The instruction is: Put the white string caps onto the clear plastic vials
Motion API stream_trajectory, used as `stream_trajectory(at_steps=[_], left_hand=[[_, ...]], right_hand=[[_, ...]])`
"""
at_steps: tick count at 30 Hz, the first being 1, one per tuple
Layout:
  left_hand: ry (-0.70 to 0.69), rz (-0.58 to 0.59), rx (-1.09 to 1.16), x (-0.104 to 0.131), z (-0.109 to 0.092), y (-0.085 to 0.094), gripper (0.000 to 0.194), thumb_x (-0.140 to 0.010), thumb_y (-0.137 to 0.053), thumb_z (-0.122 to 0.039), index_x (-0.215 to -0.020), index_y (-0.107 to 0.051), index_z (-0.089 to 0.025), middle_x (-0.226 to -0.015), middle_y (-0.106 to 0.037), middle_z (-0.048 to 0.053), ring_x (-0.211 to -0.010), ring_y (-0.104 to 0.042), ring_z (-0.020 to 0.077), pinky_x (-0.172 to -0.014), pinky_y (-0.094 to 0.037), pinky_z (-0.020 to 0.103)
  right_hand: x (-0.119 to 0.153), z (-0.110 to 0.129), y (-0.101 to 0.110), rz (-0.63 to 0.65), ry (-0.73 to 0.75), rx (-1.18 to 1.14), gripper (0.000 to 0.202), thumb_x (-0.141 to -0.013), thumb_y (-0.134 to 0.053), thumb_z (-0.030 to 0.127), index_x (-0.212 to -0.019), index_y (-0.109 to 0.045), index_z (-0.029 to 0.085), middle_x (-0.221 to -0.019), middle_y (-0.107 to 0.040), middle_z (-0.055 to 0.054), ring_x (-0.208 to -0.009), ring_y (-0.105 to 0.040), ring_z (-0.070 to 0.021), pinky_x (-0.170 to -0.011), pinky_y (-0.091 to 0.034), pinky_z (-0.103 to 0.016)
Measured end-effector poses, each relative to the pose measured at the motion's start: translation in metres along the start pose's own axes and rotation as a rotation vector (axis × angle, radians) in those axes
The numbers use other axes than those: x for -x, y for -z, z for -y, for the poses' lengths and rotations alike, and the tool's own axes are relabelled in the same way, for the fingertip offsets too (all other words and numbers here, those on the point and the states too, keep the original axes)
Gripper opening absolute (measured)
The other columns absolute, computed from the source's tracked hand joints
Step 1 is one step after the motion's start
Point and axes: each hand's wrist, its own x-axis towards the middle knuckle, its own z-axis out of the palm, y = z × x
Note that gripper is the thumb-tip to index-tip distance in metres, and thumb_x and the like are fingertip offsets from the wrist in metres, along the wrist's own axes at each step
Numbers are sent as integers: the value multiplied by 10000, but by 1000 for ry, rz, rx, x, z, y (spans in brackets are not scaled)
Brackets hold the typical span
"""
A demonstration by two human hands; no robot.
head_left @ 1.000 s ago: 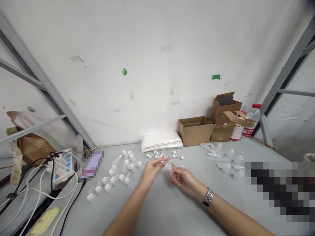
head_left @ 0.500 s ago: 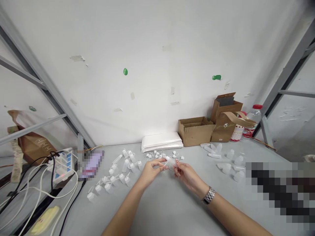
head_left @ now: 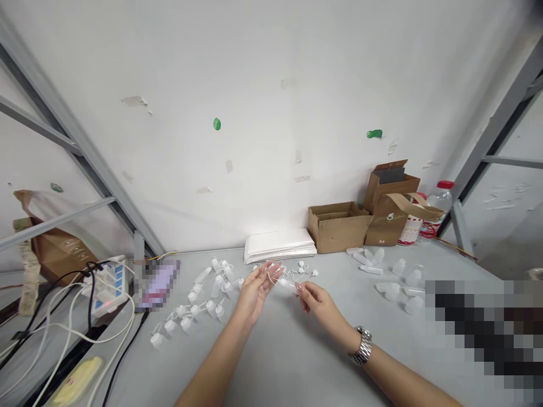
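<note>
My right hand (head_left: 314,299) pinches a small translucent plastic bottle (head_left: 291,285) by its lower end. The bottle lies tilted, its white cap end toward my left hand (head_left: 257,287). That hand's fingers are apart, close to the cap and its thin strap loop; whether a fingertip touches the strap I cannot tell. Behind the hands lie several loose white caps (head_left: 301,264), partly hidden by my left fingers. Capped bottles (head_left: 185,324) with strap loops stand and lie in a group on the left. Uncapped translucent bottles (head_left: 399,266) are scattered on the right.
A stack of white sheets (head_left: 278,244) lies against the wall, beside an open cardboard box (head_left: 340,230). A brown paper bag (head_left: 384,223) and a red-capped bottle (head_left: 441,198) stand further right. On the left are a power strip (head_left: 108,288), cables and a yellow object (head_left: 78,381).
My left fingers have come off the bottle's cap end and spread, the palm turning up. My right hand keeps its hold on the bottle, which now tilts more visibly.
</note>
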Motion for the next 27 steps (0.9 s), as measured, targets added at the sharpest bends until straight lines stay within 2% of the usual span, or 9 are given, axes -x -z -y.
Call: stream_trajectory(at_steps=[7,13,27], left_hand=[[-8,96,-53,3,3,-4,331,-723,-615,-254,-1024,-584,-121,-997,-667,138,-1006,-582,232,-931,-362,345],[6,85,-44,2,4,-4,315,-706,-631,-259,-986,-605,-117,-1016,-659,145,-981,-593,240,-898,-375,340],[10,50,-57,-1,10,-1,254,-704,-627,-248,-922,-620,-118,-915,-687,124,-957,-601,225,-839,-387,306]], right_hand=[[2,1,1,-30,24,97,383,-835,-355,511,-653,-469,194,-535,-458,35,-537,-452,-127,-564,-354,-247],[2,3,-1,-28,24,126,403,-829,-355,522,-605,-446,198,-518,-454,36,-517,-456,-124,-555,-355,-248],[0,-1,-1,-39,2,145,396,-836,-339,509,-639,-474,193,-522,-476,30,-531,-473,-130,-557,-365,-244]])
